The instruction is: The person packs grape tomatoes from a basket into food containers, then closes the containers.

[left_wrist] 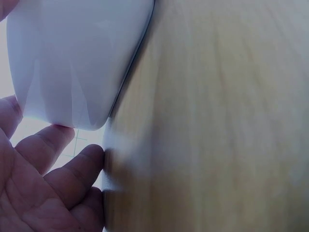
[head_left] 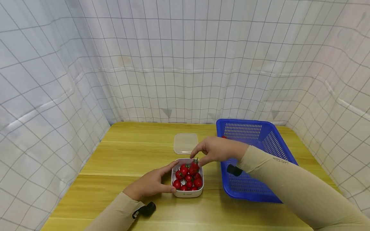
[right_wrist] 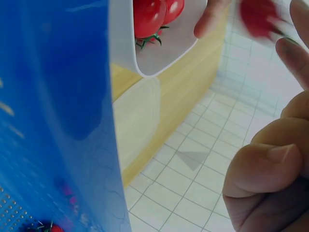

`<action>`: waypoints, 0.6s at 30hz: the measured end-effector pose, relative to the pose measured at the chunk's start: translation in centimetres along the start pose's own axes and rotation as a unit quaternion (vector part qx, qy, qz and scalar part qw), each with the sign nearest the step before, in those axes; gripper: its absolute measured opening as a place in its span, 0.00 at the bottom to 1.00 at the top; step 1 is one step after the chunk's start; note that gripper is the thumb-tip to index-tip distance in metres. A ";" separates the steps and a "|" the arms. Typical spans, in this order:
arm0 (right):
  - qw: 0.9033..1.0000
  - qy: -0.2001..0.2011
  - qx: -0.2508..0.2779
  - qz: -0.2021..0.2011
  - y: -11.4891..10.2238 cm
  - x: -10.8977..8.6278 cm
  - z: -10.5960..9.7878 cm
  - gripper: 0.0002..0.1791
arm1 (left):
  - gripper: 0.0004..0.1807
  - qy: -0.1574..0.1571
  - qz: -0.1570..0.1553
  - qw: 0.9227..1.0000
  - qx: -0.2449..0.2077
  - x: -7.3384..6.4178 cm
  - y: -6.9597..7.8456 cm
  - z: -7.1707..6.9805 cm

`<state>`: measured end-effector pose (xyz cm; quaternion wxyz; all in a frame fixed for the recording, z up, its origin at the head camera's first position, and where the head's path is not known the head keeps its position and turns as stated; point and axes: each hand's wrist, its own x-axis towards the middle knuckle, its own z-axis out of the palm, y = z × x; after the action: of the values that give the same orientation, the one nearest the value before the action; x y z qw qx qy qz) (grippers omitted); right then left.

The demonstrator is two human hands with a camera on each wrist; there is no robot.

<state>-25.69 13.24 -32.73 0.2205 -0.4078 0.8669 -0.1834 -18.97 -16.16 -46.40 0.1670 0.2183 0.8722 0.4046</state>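
A white square food container [head_left: 189, 194] full of red cherry tomatoes [head_left: 189, 177] stands on the wooden table. My left hand [head_left: 153, 183] holds its left side, thumb at the near corner and index finger at the far rim. In the left wrist view, fingers of that hand lie against the white wall. Above the container's far right corner, my right hand [head_left: 215, 150] pinches a cherry tomato [head_left: 193, 167] near its green stem. That tomato [right_wrist: 258, 18] shows blurred beside the fingertips in the right wrist view.
A blue plastic basket [head_left: 225, 183] stands to the right, beneath my right forearm. Some tomatoes [right_wrist: 55, 228] are in it. A clear lid [head_left: 186, 143] lies flat behind the container. White gridded curtains [head_left: 185, 64] enclose the table [head_left: 121, 154] at the back and sides.
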 end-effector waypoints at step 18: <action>0.998 0.058 0.022 0.032 2.1 -1.0 -1.0 0.18 | 0.55 0.012 -0.020 1.000 0.013 -0.1 -0.1 0.2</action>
<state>-26.99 15.43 -32.73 0.1845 -0.3636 0.8866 -0.2184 -18.84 -16.16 -46.56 0.1614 0.1981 0.8834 0.3928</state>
